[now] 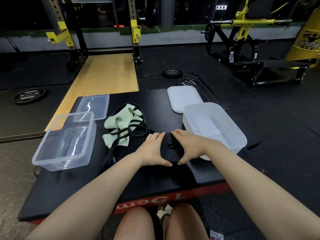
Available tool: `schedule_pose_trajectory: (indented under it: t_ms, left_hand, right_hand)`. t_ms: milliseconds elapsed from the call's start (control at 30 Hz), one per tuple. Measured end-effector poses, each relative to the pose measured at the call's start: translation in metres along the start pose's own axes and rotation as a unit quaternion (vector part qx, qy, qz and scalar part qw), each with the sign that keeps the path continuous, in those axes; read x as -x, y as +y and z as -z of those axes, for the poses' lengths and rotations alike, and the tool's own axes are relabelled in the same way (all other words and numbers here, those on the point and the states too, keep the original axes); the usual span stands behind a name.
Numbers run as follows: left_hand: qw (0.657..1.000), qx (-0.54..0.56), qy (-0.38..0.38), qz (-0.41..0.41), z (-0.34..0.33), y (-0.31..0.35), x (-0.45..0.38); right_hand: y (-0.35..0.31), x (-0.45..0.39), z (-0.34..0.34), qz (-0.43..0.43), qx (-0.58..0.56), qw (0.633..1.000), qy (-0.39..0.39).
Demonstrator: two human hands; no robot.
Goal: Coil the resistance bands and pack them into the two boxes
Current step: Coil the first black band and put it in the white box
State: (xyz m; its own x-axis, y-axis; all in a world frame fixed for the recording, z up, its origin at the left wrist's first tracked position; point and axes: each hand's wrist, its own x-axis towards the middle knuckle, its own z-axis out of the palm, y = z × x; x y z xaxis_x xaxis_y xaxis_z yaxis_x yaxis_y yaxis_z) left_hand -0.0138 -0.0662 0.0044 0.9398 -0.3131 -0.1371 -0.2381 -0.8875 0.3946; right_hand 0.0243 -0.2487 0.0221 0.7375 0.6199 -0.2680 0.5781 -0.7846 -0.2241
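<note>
Clear box (64, 142), clear lid (93, 107). White box (214, 129), white lid (183, 98). Pale green bands (119, 121); black bands (138, 130); black coil (170, 150). Black platform (155, 97), red edge with white numerals (150, 202). Yellow-and-black rack (135, 30).

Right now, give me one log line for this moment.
left hand + right hand: gripping coiled black band | green band: loose | clear box, white box: open

clear box (64, 142): glossy see-through plastic | white box (214, 125): matt frosted plastic | white lid (183, 98): matt plastic | green bands (121, 122): matt flat rubbery strip | black coil (170, 149): smooth matt rubber | tabletop (152, 179): matt black padding | platform floor (103, 77): smooth wood
</note>
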Motion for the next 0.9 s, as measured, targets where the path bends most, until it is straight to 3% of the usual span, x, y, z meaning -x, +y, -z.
schedule_pose_trajectory:
  t_ms: [300, 733, 900]
  left_hand:
    - [0.996, -0.025, 0.048, -0.075, 0.054, 0.045, -0.046]
    - [0.992, -0.022, -0.02, -0.121, 0.032, 0.092, -0.153]
    - [0.989, -0.093, -0.069, -0.094, 0.016, 0.092, -0.18]
  right_hand:
    - [0.039, 0.012, 0.066, -0.028, -0.003, 0.997, 0.074]
    - [0.132, 0.012, 0.07, -0.14, -0.025, 0.989, 0.032]
    - [0.153, -0.009, 0.055, -0.16, -0.024, 0.987, 0.01]
